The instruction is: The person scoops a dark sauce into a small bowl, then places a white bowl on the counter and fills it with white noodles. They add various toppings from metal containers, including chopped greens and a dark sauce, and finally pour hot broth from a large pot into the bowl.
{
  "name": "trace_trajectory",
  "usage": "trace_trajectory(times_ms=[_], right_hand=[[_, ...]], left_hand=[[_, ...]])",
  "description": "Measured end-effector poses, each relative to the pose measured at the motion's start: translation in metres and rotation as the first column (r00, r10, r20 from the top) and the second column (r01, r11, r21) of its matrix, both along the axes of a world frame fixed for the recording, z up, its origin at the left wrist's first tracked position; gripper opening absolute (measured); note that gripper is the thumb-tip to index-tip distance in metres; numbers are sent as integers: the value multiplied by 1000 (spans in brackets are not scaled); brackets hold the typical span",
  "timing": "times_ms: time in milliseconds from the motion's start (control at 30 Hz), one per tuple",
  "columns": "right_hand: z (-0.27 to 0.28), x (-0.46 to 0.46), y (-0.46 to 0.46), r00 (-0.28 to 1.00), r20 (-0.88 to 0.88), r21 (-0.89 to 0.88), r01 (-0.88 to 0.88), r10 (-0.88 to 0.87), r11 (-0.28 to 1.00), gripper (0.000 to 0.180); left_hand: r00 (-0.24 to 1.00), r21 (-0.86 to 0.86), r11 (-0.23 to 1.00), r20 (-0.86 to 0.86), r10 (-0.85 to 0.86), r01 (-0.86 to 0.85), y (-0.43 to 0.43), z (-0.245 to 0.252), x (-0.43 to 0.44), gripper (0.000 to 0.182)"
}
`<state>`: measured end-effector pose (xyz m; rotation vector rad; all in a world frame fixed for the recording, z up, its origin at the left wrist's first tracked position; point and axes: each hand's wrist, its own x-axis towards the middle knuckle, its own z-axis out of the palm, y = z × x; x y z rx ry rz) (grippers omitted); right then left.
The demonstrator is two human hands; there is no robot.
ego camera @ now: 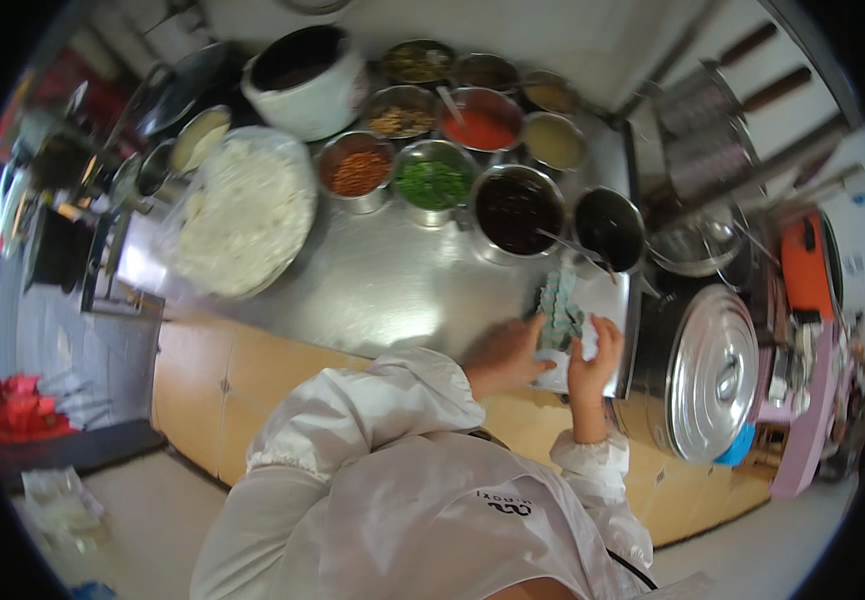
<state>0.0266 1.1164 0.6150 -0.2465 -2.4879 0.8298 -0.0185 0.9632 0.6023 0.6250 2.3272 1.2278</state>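
Near the right end of the steel table [372, 277] lies a crumpled cloth [561, 304] with wavy teal and white stripes. My left hand [511, 356] is at the cloth's left edge, thumb and forefinger spread. On the other side, my right hand [595, 358] has its fingers raised and apart, the thumb close to the cloth's lower right. Whether the fingertips press on it is hard to tell from the blur. Just beyond the cloth stand a pot of dark sauce [515, 210] with a spoon [571, 244] in it, and a deep dark-looking pot [609, 225].
Steel bowls hold chopped greens [432, 184], reddish bits [360, 171] and red sauce [481, 127]. A plastic-covered round stack of pale sheets [245, 217] sits at left, below a white cooker pot [312, 90]. A large lidded steel pot [714, 375] stands beyond the table's right edge.
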Motion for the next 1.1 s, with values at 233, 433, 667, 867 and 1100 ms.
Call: trace_trajectory(times_ms=[233, 433, 667, 867, 1100], right_hand=[[-7, 1, -107, 975, -33, -175, -223, 221, 959, 40], [-17, 2, -325, 728, 47, -282, -648, 684, 708, 28], [-18, -23, -557, 395, 198, -36, -912, 897, 409, 25], [-63, -74, -631, 398, 388, 330, -902, 831, 278, 31], [-102, -99, -627, 417, 438, 593, -800, 797, 93, 45]], left_hand=[[935, 167, 986, 350, -62, 3, -139, -24, 46, 24], [884, 302, 831, 169, 436, -467, -360, -64, 109, 21], [513, 260, 444, 507, 693, -857, -574, -126, 161, 25], [286, 354, 104, 514, 808, -929, -641, -204, 144, 30], [174, 420, -93, 553, 815, -903, -642, -303, 102, 36]])
